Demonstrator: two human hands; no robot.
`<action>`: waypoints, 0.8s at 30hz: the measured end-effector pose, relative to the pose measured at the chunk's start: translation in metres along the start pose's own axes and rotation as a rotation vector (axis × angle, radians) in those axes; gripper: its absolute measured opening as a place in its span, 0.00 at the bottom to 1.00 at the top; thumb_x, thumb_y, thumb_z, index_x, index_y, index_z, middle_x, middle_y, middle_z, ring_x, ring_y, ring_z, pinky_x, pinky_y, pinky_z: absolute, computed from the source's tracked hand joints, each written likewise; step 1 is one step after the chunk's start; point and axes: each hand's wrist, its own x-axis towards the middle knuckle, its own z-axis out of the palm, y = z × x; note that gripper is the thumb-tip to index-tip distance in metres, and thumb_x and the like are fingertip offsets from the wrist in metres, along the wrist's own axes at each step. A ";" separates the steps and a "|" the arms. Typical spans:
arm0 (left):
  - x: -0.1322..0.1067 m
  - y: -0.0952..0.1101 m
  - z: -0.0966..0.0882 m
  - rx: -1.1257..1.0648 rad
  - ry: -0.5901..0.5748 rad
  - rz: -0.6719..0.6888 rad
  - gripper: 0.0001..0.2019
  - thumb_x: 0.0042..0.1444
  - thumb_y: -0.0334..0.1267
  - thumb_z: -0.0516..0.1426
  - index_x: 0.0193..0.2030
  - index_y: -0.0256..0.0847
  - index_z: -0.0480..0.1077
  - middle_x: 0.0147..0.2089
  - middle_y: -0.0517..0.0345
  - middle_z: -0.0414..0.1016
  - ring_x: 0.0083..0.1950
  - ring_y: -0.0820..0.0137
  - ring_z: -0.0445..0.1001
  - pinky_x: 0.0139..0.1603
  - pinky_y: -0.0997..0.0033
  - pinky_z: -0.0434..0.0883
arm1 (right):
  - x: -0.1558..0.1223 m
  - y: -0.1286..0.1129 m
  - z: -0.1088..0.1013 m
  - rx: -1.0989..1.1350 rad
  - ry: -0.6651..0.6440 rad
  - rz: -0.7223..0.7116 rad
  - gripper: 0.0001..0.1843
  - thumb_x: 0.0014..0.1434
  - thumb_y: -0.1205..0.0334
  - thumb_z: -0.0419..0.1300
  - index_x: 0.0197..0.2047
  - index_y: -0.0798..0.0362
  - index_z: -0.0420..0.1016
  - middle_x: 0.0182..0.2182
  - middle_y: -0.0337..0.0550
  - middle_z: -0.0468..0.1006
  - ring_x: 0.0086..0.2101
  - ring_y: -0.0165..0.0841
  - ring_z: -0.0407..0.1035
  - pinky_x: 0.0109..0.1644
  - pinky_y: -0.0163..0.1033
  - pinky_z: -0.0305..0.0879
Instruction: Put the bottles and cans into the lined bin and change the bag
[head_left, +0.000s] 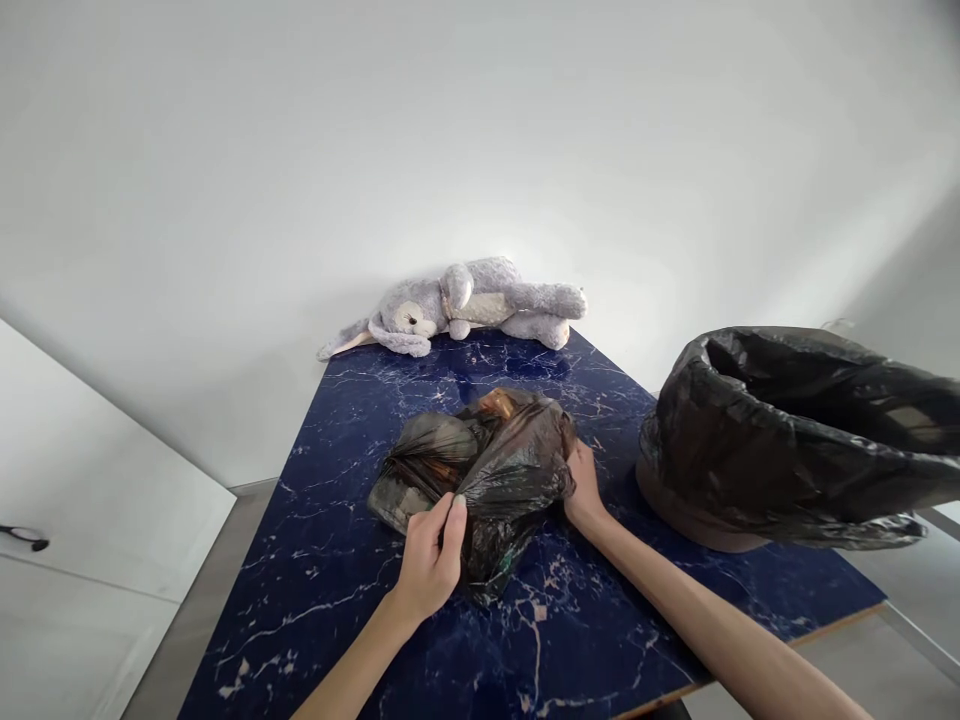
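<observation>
A black, thin plastic garbage bag (517, 465) lies bunched on the blue table, with brownish and pale contents showing through the film. My left hand (433, 555) pinches the bag's film near its middle, thumb pressed against the fingers. On the bag's right side my right hand (583, 488) grips a gathered part of it; its fingertips are partly hidden behind the plastic. Between the two hands the film is pulled taut in folds. What exactly is inside the bag I cannot make out.
To the right stands a bin (690, 515) lined with a black bag (750, 450) folded over its rim. A grey plush rabbit (480, 300) lies on its side at the table's (300, 600) far end, against the wall. A white cabinet (90, 530) is on the left.
</observation>
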 end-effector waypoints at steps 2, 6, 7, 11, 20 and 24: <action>0.000 0.000 -0.001 0.006 0.005 0.001 0.26 0.74 0.57 0.47 0.26 0.46 0.57 0.18 0.67 0.47 0.17 0.74 0.45 0.23 0.64 0.47 | -0.009 -0.005 0.008 -0.071 -0.124 -0.095 0.17 0.70 0.48 0.54 0.47 0.50 0.78 0.41 0.49 0.81 0.41 0.45 0.75 0.46 0.49 0.76; 0.002 0.000 -0.004 0.026 0.058 0.012 0.25 0.74 0.55 0.47 0.27 0.46 0.59 0.18 0.68 0.48 0.17 0.73 0.46 0.23 0.65 0.48 | -0.020 -0.011 0.015 -0.268 -0.277 -0.291 0.20 0.62 0.56 0.65 0.57 0.49 0.77 0.58 0.57 0.75 0.58 0.54 0.69 0.63 0.59 0.67; 0.003 -0.001 -0.005 0.032 0.087 0.002 0.24 0.74 0.55 0.47 0.27 0.46 0.59 0.19 0.68 0.49 0.18 0.73 0.47 0.23 0.65 0.49 | -0.020 -0.010 0.015 -0.316 -0.297 -0.322 0.20 0.62 0.56 0.66 0.57 0.50 0.77 0.58 0.57 0.74 0.58 0.55 0.68 0.63 0.60 0.66; 0.007 -0.004 -0.010 0.036 0.229 -0.079 0.24 0.74 0.56 0.47 0.29 0.46 0.59 0.21 0.67 0.51 0.20 0.72 0.50 0.24 0.66 0.51 | -0.019 0.000 0.015 -0.462 -0.319 -0.373 0.11 0.67 0.54 0.63 0.48 0.49 0.77 0.46 0.55 0.78 0.46 0.53 0.74 0.51 0.56 0.72; 0.025 -0.027 -0.031 0.289 0.513 -0.085 0.21 0.76 0.55 0.45 0.50 0.46 0.73 0.53 0.47 0.76 0.61 0.54 0.70 0.65 0.52 0.63 | -0.009 -0.043 0.003 -0.432 -0.203 -0.458 0.14 0.73 0.51 0.57 0.54 0.50 0.73 0.38 0.44 0.78 0.36 0.39 0.73 0.42 0.44 0.70; 0.029 -0.045 -0.040 0.332 0.489 -0.128 0.23 0.76 0.54 0.44 0.57 0.45 0.74 0.67 0.43 0.69 0.72 0.52 0.60 0.74 0.43 0.54 | -0.003 -0.094 -0.012 -0.350 -0.051 -0.632 0.09 0.71 0.56 0.61 0.51 0.48 0.73 0.36 0.43 0.74 0.34 0.37 0.69 0.39 0.44 0.68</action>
